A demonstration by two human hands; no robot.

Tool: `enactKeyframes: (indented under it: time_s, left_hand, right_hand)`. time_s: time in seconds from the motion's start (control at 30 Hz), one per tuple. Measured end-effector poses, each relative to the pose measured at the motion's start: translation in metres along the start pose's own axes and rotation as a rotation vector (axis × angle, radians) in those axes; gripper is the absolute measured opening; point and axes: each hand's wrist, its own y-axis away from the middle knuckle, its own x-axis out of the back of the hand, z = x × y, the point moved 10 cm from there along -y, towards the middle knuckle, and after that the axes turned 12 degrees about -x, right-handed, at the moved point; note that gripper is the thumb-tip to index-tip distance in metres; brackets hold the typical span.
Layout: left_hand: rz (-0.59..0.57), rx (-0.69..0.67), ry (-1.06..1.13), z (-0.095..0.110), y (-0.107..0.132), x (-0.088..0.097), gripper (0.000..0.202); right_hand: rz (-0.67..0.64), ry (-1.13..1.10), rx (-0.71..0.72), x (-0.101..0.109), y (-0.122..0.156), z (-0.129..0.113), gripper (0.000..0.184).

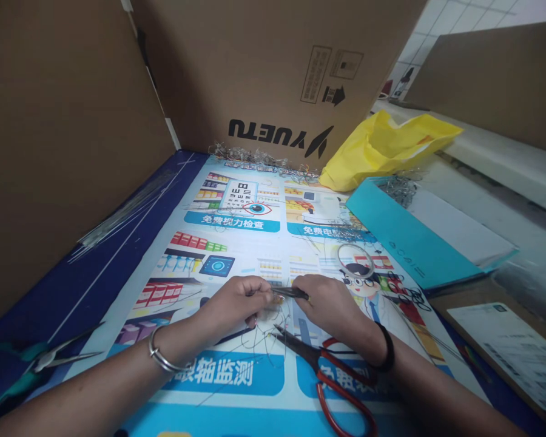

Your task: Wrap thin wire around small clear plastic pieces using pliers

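Observation:
My left hand (236, 303) and my right hand (330, 306) meet over a printed poster (236, 243) laid on the table. Both are closed in a pinch. My right hand grips a thin dark tool, perhaps tweezers (291, 293), pointing left at the fingertips of my left hand, which pinch something small with fine wires trailing below. Red-handled scissors (332, 376) lie shut on the poster just under my right wrist. A silver bangle circles my left wrist and a dark band my right.
Cardboard walls (64, 133) stand left and behind. Tangled wire bits lie along the back box (255, 158). A yellow bag (386, 149), a teal folder (404, 237), a tape ring (355, 260), pliers (50, 358) and long thin wires (122, 212) surround the hands.

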Motion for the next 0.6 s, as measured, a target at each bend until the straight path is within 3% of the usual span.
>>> enactKeyframes:
  time_s: [0.6]
  left_hand:
    - [-0.016,0.010,-0.010,0.0011,0.0001,-0.0006,0.023]
  right_hand:
    - [-0.013,-0.016,-0.009,-0.0016,0.0001,0.0018,0.011]
